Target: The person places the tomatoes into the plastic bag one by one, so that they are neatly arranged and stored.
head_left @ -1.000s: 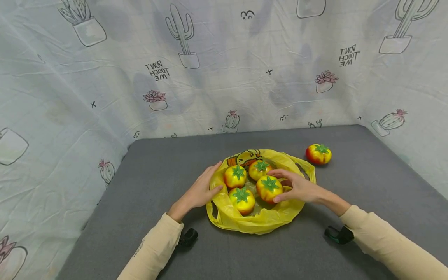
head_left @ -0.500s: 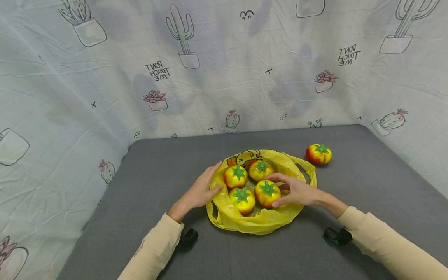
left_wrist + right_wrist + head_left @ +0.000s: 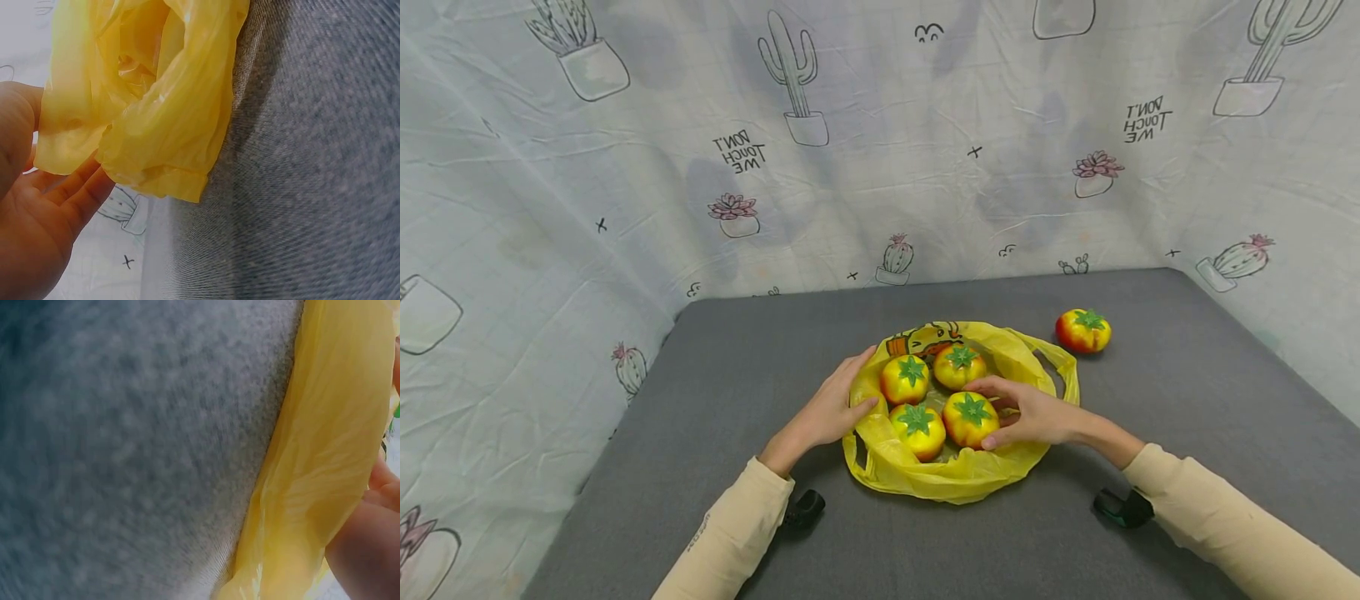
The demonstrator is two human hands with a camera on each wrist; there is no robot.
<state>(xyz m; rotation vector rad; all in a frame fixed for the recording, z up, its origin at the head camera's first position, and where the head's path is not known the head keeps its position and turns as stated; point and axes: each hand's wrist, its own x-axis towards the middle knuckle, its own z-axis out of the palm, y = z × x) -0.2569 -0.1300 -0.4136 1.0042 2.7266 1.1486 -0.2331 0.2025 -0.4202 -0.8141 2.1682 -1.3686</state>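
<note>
A yellow plastic bag [image 3: 925, 479] lies spread on the grey table, its mouth facing up. Inside are several red-and-yellow tomatoes with green star-shaped tops. My left hand [image 3: 827, 404] holds the bag's left rim, thumb inside and fingers outside; the left wrist view shows the yellow plastic [image 3: 162, 137] between them. Reaching over the right rim, my right hand [image 3: 1033, 412] has thumb and fingers around the front-right tomato [image 3: 972, 421]. That one sits low in the bag, beside the front-left tomato [image 3: 918, 432]. In the right wrist view, the bag's side [image 3: 325, 437] hides most of the hand.
Another tomato [image 3: 1083, 331] lies on the table [image 3: 760, 350] beyond the bag's right handle [image 3: 1063, 362]. Two more tomatoes, one at back left [image 3: 904, 379] and one at back right [image 3: 959, 367], rest in the bag. A cactus-print cloth [image 3: 850, 167] hangs behind the table.
My right hand has lowered the tomato slightly toward the front left, bringing it down beside the front-left one. The left hand has stayed at the bag's rim.
</note>
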